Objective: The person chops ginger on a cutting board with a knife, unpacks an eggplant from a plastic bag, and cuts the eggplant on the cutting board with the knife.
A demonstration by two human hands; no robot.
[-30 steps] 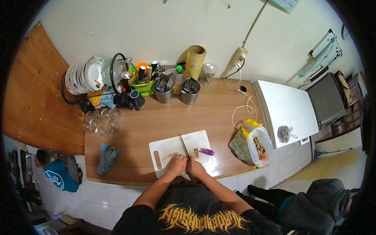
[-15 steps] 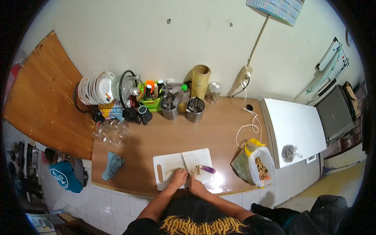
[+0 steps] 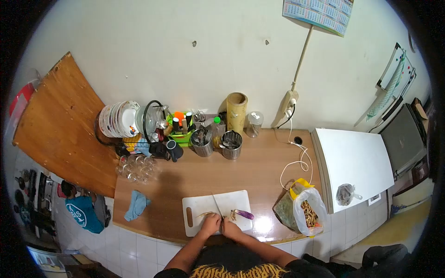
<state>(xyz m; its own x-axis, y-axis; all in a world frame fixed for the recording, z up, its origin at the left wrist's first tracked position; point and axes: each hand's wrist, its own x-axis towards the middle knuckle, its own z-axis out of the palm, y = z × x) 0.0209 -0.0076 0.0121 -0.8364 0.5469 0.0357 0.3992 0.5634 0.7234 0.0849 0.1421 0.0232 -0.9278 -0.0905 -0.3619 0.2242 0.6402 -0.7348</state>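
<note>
A white cutting board (image 3: 195, 202) lies at the table's front edge. My right hand (image 3: 231, 229) is closed around the handle end of a knife (image 3: 216, 203), whose blade points away from me across the board. Close against it on the left, my left hand (image 3: 211, 224) is closed over the board. A thin pale strip (image 3: 204, 214) sticks out by its fingers; what they grip is hidden. To the right of the knife lie a purple eggplant (image 3: 244, 214) and small cut pieces (image 3: 233, 215).
A plastic bag of brownish pieces (image 3: 309, 213) stands right of the board. On the left are a blue cloth (image 3: 137, 205), upturned glasses (image 3: 136, 167) and a dish rack with plates (image 3: 124, 119). Cutlery holders (image 3: 231, 145) line the back. A person (image 3: 85, 211) crouches at far left.
The camera view has tilted, so the board and table appear lower. My right hand sits a little closer to my left; the knife still lies between them.
</note>
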